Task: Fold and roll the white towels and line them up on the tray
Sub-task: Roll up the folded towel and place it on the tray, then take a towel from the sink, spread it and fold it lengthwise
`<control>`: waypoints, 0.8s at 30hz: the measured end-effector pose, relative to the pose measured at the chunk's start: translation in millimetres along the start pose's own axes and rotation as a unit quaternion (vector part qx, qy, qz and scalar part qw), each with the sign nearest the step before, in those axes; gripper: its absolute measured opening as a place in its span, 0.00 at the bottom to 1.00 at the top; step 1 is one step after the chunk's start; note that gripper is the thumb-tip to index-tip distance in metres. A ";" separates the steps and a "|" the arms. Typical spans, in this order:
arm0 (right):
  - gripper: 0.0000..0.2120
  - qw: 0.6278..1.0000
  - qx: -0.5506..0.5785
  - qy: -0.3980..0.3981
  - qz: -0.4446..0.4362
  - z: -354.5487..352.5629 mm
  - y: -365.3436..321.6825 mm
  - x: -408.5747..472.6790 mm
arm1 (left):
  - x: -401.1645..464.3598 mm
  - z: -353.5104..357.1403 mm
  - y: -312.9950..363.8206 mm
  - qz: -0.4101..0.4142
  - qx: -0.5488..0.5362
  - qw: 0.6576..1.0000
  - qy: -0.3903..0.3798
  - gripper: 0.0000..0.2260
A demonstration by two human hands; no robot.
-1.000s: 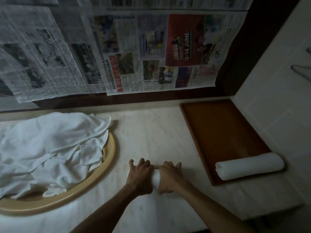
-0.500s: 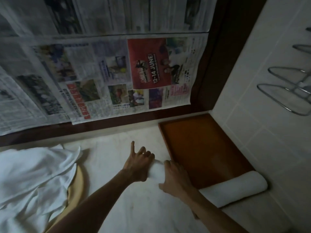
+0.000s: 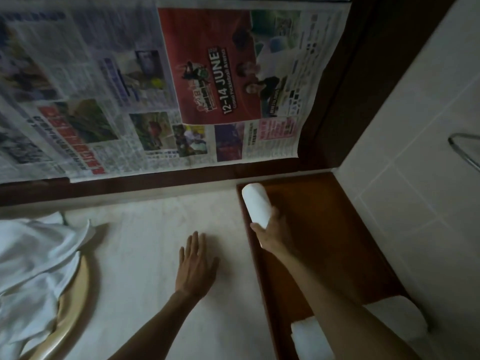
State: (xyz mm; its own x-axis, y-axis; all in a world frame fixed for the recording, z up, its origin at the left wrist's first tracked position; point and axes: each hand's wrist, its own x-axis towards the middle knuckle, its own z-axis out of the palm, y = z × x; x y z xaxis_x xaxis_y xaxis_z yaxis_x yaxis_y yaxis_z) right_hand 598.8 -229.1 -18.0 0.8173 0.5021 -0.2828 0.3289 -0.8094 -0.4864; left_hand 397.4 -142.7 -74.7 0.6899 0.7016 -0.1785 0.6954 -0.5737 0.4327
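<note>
My right hand (image 3: 274,233) grips a rolled white towel (image 3: 255,203) by its near end and holds it over the far left corner of the brown wooden tray (image 3: 337,229). Whether the roll touches the tray I cannot tell. Another rolled white towel (image 3: 389,320) lies across the tray's near end, partly hidden by my right forearm. My left hand (image 3: 196,263) rests flat on the pale marble counter (image 3: 142,242) with straight fingers, holding nothing. A heap of loose white towels (image 3: 33,261) lies at the left.
The loose towels sit on a round cream-coloured tray (image 3: 75,289) at the left edge. Newspaper sheets (image 3: 155,87) cover the wall behind the counter. A tiled wall (image 3: 415,178) borders the wooden tray on the right, with a metal rail (image 3: 465,149) on it.
My right hand has lifted the freshly rolled towel off the counter and carried it right to the tray's far corner. My left hand has let go and now lies flat on the counter.
</note>
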 end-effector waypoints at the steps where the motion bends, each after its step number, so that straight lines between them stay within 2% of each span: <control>1: 0.38 1.000 0.009 -0.004 0.005 2.4 -3.2 10.6 | -1.7 6.8 -6.0 0.000 0.006 1.000 -0.005 0.36; 4: 0.36 0.999 0.036 -0.018 0.025 13.3 -9.3 27.3 | -8.2 18.5 -18.0 0.008 0.028 1.000 -0.002 0.40; 10: 0.35 0.998 -0.016 -0.059 0.032 14.7 -13.6 49.8 | -8.3 20.7 -20.4 0.008 0.023 1.000 0.003 0.40; 14: 0.33 0.994 -0.014 -0.105 0.015 7.4 -10.2 57.7 | -10.1 21.1 -19.1 0.002 0.035 0.999 -0.003 0.40; 18: 0.33 0.993 -0.004 -0.117 0.011 5.0 -5.9 58.6 | -7.4 17.2 -21.7 0.010 0.027 0.999 -0.018 0.42; 20: 0.33 0.993 -0.010 -0.121 0.013 1.3 -5.7 57.4 | -6.4 8.1 -23.9 0.019 0.019 0.999 -0.036 0.39; 22: 0.33 0.997 -0.027 -0.072 -0.005 1.8 -14.2 49.3 | -8.8 -2.9 -28.6 0.033 -0.003 0.999 -0.041 0.33; 24: 0.28 0.998 0.008 0.056 -0.031 8.7 -37.7 21.5 | -17.5 -15.7 -37.5 0.051 -0.012 0.999 -0.013 0.31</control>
State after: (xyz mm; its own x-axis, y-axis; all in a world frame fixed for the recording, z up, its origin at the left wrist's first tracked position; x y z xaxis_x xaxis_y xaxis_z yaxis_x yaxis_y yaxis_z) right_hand 599.9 -185.1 -12.9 0.8433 0.5136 -0.1582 0.3738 -0.7720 -0.5140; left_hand 356.1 -126.8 -73.9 0.7622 0.6282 -0.1560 0.6164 -0.6309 0.4712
